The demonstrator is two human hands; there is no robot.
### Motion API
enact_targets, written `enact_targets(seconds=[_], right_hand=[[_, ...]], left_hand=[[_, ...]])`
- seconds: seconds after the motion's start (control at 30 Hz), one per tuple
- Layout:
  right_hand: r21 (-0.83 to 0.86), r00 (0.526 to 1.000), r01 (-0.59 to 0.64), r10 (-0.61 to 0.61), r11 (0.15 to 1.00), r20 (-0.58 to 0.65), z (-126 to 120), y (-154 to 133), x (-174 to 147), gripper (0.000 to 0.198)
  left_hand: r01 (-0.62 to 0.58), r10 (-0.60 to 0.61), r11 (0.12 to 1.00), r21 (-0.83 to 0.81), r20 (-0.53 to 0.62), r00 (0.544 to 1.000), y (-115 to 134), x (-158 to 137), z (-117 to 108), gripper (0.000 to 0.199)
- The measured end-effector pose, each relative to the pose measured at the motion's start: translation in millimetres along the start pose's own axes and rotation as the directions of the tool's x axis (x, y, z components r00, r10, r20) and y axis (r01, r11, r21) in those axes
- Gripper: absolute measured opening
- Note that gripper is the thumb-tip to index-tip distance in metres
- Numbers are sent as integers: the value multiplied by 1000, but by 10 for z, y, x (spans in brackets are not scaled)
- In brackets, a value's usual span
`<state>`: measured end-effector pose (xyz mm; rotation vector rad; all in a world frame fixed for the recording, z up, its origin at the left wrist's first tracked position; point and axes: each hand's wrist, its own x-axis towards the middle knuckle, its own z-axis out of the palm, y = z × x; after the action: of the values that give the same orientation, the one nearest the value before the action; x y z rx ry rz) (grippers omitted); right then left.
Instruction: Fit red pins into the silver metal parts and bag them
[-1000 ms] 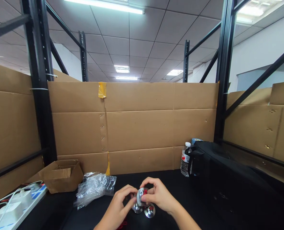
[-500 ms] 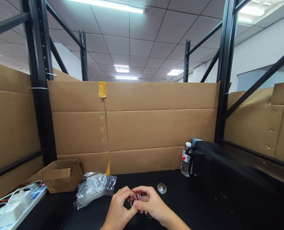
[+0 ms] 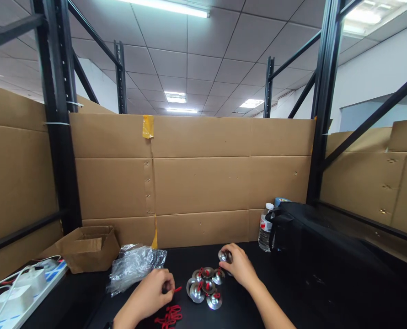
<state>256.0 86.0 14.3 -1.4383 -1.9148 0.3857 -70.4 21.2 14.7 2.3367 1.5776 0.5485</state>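
Observation:
My right hand point(image 3: 239, 267) grips a shiny small metal cymbal point(image 3: 225, 256) by its edge, beyond the right side of a pile. The pile holds several more small cymbals point(image 3: 197, 293), many with red cord at their centres. To the left of it, my left hand point(image 3: 152, 292) is closed in a pinch, and the end of a red cord point(image 3: 178, 289) sticks out from its fingers. A tangle of loose red cords point(image 3: 169, 316) lies on the black tabletop just below that hand. The left fingertips are partly hidden.
A crumpled clear plastic bag point(image 3: 135, 267) and an open cardboard box point(image 3: 90, 251) lie at the left, near a power strip point(image 3: 35, 299) with plugs. A water bottle point(image 3: 265, 228) and a large black bag point(image 3: 320, 256) stand at the right. A cardboard wall point(image 3: 200, 183) closes the back.
My hands have parted from the middle, the left to the left and the right up and right. The pile and loose cords now show. My right hand now holds a cymbal at the far side.

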Motion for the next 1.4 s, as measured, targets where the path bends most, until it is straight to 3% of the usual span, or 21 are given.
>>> enact_targets(seconds=[0.13,0.33,0.7,1.0,1.4], right_hand=[[-173,986,-109,129,979,108,22,302,37,29],[-141,979,-102,124,985,163,73,461,68,26],[-160,970,-59,94,985,223,-59,412,35,27],[-349,961,-25,118,937,249,-127,144,-71,37],[-252,969,-31,91,967,231,-77,252,-39,34]], left_hand=[[-5,3,1000,16,95,995,-136,-19,48,23],[-20,19,1000,6,141,990,-94,-31,52,23],[-3,5,1000,-19,134,991,-114,-60,48,25],[2,1,1000,-21,147,989,-124,-52,55,25],[-20,26,999,-42,145,989,-213,-33,119,24]])
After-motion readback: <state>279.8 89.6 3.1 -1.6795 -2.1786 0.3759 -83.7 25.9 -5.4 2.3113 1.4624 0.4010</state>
